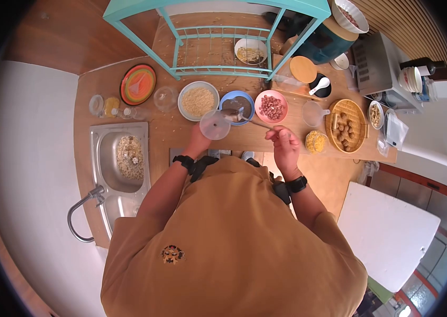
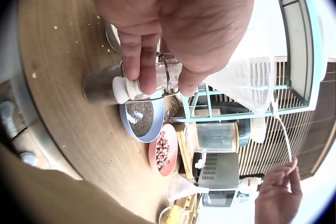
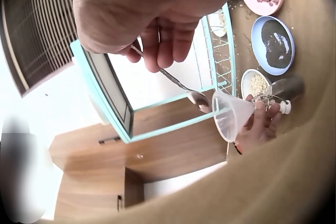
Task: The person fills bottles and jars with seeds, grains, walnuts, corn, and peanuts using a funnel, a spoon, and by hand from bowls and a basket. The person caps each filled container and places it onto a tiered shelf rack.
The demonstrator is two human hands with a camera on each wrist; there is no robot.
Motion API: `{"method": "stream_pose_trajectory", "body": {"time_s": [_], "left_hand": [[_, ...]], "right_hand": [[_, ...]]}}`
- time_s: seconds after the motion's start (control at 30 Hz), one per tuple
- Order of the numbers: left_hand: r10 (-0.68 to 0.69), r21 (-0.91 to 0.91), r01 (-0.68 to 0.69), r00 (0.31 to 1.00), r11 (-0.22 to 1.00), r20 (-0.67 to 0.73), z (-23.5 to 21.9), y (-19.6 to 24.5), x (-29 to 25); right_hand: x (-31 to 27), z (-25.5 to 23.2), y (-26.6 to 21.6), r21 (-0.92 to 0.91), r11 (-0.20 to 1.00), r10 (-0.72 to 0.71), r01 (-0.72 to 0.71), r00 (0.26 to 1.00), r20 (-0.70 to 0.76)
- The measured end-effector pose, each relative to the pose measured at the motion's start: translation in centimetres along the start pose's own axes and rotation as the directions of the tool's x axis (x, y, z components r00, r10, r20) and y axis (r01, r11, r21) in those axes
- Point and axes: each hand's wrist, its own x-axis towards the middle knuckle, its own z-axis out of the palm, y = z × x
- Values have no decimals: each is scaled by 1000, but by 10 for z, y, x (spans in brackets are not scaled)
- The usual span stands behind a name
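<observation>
Wooden counter [image 1: 165, 129] holds rack [image 1: 218, 4] and bowls [image 3: 254, 1] beyond the hands [image 1: 286, 149], left [image 2: 173, 24] gripping bottle [image 3: 287, 87], right [image 3: 157, 14] pinching spoon [image 3: 198, 99].

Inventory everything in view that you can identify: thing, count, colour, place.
Counter: 1, brown, centre
Funnel: 1, translucent, centre
Clip-top bottle: 1, clear, at funnel's narrow end
Metal spoon: 1, silver, at funnel's mouth
Bowl of pale flakes: 1, white, centre-left
Blue bowl: 1, blue, centre
Pink bowl: 1, pink, right of blue bowl
Second funnel: 1, translucent, right of pink bowl
Container of yellow bits: 1, clear, front right
Woven tray: 1, tan, right
Rack: 1, teal, back
Plate: 1, multicoloured, left
Sink: 1, steel-grey, left
Appliance: 1, grey, far right
Panel: 1, white, lower right
Shirt: 1, brown, bottom
Left hand: 1, bare, gripping clip-top bottle
Right hand: 1, bare, pinching metal spoon
</observation>
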Motion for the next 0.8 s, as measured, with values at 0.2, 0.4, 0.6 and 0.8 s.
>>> {"method": "stream_pose_trajectory", "body": {"time_s": [0.2, 0.4, 0.6, 0.8], "left_hand": [[16, 23, -16, 1000, 1000, 3, -1, 9, 0], [-52, 58, 51, 999, 997, 16, -4, 13, 0], [-53, 76, 53, 999, 996, 1, -4, 25, -1], [-48, 104, 46, 999, 994, 12, -4, 25, -1]], "right_hand": [[13, -31, 7, 176, 983, 69, -52, 993, -96], [14, -34, 16, 65, 997, 49, -43, 994, -93], [34, -61, 56, -184, 980, 32, -76, 973, -230], [50, -76, 103, -427, 902, -14, -60, 985, -170]]}}
